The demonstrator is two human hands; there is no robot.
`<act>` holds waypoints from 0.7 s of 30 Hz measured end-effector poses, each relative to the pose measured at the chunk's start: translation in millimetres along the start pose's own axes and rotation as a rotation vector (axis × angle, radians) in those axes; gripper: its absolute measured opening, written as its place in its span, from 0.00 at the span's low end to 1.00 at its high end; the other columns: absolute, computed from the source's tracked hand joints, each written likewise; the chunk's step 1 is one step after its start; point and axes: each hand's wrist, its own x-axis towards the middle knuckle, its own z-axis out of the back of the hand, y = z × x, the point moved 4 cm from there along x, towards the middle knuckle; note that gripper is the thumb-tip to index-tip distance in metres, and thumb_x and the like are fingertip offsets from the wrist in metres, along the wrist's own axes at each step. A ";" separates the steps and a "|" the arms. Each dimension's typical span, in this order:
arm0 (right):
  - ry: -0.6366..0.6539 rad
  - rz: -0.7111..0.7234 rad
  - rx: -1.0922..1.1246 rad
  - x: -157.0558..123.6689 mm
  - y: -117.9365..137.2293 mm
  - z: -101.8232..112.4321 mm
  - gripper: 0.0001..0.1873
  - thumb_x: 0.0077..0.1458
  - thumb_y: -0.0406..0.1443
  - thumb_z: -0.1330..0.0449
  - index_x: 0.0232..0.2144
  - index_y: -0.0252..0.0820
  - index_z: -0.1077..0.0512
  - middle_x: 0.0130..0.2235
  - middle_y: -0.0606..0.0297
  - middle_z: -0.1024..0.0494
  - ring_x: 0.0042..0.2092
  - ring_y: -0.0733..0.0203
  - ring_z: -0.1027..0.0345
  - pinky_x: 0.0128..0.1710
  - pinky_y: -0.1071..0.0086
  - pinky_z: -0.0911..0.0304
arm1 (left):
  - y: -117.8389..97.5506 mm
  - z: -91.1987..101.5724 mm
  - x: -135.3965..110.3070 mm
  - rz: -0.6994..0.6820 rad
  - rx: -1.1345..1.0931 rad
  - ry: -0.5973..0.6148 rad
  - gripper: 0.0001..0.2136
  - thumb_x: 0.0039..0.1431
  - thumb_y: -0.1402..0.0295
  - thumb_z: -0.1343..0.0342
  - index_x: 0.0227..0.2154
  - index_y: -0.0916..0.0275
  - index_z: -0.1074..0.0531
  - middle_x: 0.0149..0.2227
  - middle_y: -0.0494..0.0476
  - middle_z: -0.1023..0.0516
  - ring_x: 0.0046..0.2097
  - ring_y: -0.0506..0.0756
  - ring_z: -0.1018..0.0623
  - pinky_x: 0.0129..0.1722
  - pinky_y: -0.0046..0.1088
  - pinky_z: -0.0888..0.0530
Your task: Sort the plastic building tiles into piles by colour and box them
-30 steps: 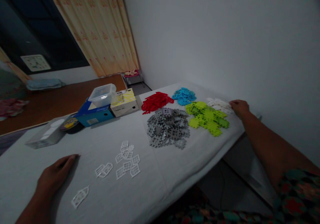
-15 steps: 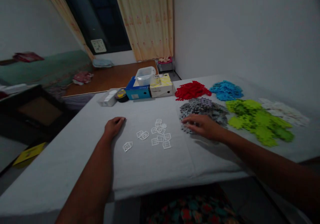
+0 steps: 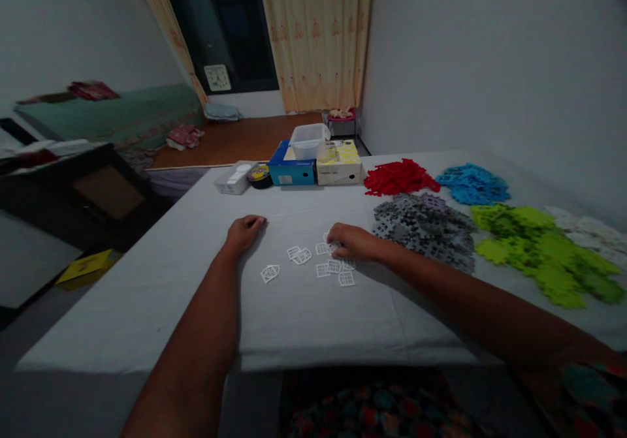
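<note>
Several small white plastic window-shaped pieces [image 3: 334, 266] lie on the white tablecloth, some overlapping. One such piece [image 3: 270, 273] is apart at the left, and a small cluster of window pieces [image 3: 299, 255] lies between it and the others. My right hand [image 3: 355, 242] is over the upper part of the right-hand group, thumb and fingers bent down around the pieces with a gap between them. It hides some of those pieces. My left hand [image 3: 245, 232] rests on the cloth to the left, its fingers curled in, with nothing visible in it.
Piles of grey [image 3: 421, 226], red [image 3: 399, 177], blue [image 3: 473, 183], green [image 3: 543, 249] and white pieces [image 3: 588, 229] cover the table's right side. At the back stand a blue box [image 3: 292, 173], a yellow-and-white box [image 3: 339, 170], a clear tub [image 3: 308, 143], black tape [image 3: 260, 177] and a pale container [image 3: 235, 180].
My right hand has moved left from the edge of the grey pile to the white window pieces. The left hand stays on the cloth. The camera view has turned somewhat left.
</note>
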 end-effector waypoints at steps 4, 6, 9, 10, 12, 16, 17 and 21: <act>-0.008 -0.098 0.031 -8.9 -4.5 -0.3 0.11 0.51 0.34 0.33 0.39 0.40 0.23 0.37 0.62 0.20 0.36 0.59 0.28 0.36 0.71 0.40 | -1.3 0.7 -0.3 0.002 0.007 0.002 0.25 0.54 0.48 0.49 0.38 0.64 0.19 0.41 0.60 0.16 0.45 0.61 0.21 0.47 0.32 0.28; -0.060 -0.083 0.040 -21.6 -2.8 6.2 0.08 0.57 0.37 0.37 0.39 0.42 0.22 0.37 0.61 0.18 0.38 0.58 0.27 0.37 0.70 0.39 | -2.7 1.9 -1.8 0.006 0.024 0.009 0.26 0.54 0.48 0.50 0.40 0.64 0.19 0.43 0.60 0.17 0.46 0.61 0.21 0.48 0.32 0.28; -0.204 -0.020 0.093 -55.5 0.6 26.5 0.13 0.63 0.39 0.44 0.44 0.43 0.22 0.42 0.59 0.18 0.42 0.57 0.26 0.43 0.67 0.37 | -2.9 4.8 -3.3 0.032 0.053 0.015 0.25 0.54 0.48 0.50 0.42 0.63 0.20 0.44 0.59 0.17 0.47 0.61 0.21 0.48 0.33 0.27; -0.246 0.005 0.119 -70.1 0.6 34.7 0.14 0.64 0.39 0.46 0.45 0.43 0.22 0.43 0.59 0.18 0.43 0.57 0.26 0.45 0.67 0.36 | -2.4 6.0 -3.1 0.045 0.066 0.016 0.25 0.54 0.48 0.49 0.42 0.62 0.20 0.44 0.59 0.17 0.48 0.62 0.21 0.48 0.33 0.27; -0.319 0.033 0.163 -102.4 -4.8 51.9 0.15 0.65 0.40 0.46 0.44 0.42 0.21 0.43 0.57 0.18 0.45 0.57 0.26 0.47 0.65 0.35 | -1.7 8.3 -1.4 0.061 0.100 0.023 0.24 0.53 0.48 0.48 0.42 0.60 0.20 0.45 0.57 0.17 0.48 0.62 0.21 0.48 0.33 0.27; -0.531 -0.173 0.195 -178.3 -51.8 91.6 0.16 0.61 0.46 0.42 0.40 0.44 0.20 0.41 0.57 0.18 0.43 0.56 0.26 0.43 0.65 0.33 | -2.0 11.9 4.5 0.080 0.201 0.051 0.23 0.54 0.48 0.50 0.41 0.58 0.19 0.46 0.57 0.17 0.49 0.62 0.21 0.48 0.34 0.26; -0.607 -0.279 0.194 -200.9 -71.8 102.6 0.16 0.58 0.48 0.40 0.39 0.44 0.19 0.40 0.58 0.18 0.41 0.56 0.25 0.41 0.65 0.32 | -2.3 12.6 5.8 0.085 0.229 0.058 0.23 0.55 0.49 0.51 0.42 0.58 0.19 0.46 0.57 0.17 0.49 0.62 0.21 0.48 0.34 0.26; -1.011 -0.708 0.142 -307.4 -164.8 144.7 0.20 0.48 0.49 0.34 0.38 0.42 0.20 0.35 0.59 0.18 0.34 0.57 0.26 0.35 0.65 0.32 | -4.5 16.1 9.9 0.058 0.340 0.026 0.21 0.56 0.50 0.51 0.40 0.54 0.19 0.45 0.52 0.16 0.45 0.60 0.19 0.44 0.33 0.24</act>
